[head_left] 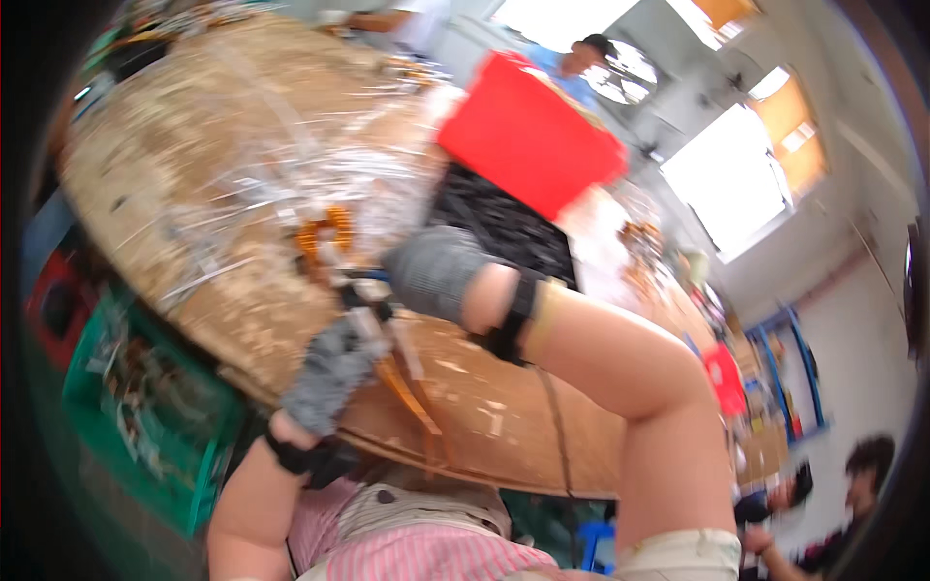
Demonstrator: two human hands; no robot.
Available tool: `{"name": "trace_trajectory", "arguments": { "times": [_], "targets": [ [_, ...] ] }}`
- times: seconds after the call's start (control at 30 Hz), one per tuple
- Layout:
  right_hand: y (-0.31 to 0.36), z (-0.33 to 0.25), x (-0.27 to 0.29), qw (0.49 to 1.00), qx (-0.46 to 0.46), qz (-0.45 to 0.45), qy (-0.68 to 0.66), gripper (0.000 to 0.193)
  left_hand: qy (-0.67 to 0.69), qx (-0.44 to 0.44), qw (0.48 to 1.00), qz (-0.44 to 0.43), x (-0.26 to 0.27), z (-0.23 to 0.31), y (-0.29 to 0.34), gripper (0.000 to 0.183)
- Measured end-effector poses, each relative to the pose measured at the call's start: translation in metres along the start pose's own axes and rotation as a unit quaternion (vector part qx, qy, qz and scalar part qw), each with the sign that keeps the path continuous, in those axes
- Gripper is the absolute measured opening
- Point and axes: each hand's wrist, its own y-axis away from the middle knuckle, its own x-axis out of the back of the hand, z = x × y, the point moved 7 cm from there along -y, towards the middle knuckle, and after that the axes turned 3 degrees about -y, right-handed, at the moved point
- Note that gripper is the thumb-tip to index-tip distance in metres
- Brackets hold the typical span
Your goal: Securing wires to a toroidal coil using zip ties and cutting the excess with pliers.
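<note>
Motion blur softens much of the picture. My left hand (334, 373), in a grey knit glove, is closed around long copper-coloured strips (412, 399) that slant down towards the table's near edge. Just beyond it, to the right, my right hand (441, 274), also gloved, is curled with its fingers mostly hidden. A short blue and black piece (368, 275) sticks out beside its fingertips; its kind cannot be made out. An orange-copper coil (325, 237) lies just past both hands, near the upper end of the strips.
The worn wooden table (291, 329) carries scattered clear and white strips (329, 179). Past my right hand are a black tray (504, 218) and a tilted red bin (533, 131). A green crate (155, 416) with scraps stands at left. Other people (581, 63) are farther off.
</note>
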Motion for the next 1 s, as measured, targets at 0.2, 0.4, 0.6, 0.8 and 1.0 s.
{"name": "trace_trajectory", "arguments": {
  "times": [0.2, 0.4, 0.6, 0.8, 1.0],
  "targets": [
    [0.027, 0.037, -0.019, 0.996, -0.049, 0.038, -0.064, 0.038, 0.018, 0.018, 0.999, 0.029, 0.013, -0.018, -0.001, 0.025],
    [0.079, 0.077, -0.117, 0.976, -0.180, 0.035, -0.121, 0.044, 0.036, -0.015, 0.997, 0.072, 0.020, -0.030, -0.003, 0.026],
    [0.105, 0.065, -0.155, 0.971, -0.172, 0.085, -0.139, 0.058, -0.017, -0.022, 0.997, 0.078, 0.035, -0.042, -0.011, 0.034],
    [0.110, 0.062, -0.131, 0.920, -0.136, 0.229, -0.287, 0.066, -0.045, -0.057, 0.997, 0.035, 0.039, -0.033, -0.009, 0.052],
    [0.057, 0.027, -0.112, 0.755, -0.073, 0.213, -0.616, 0.065, -0.161, -0.084, 0.983, 0.010, 0.008, -0.017, 0.013, 0.052]
  ]
}}
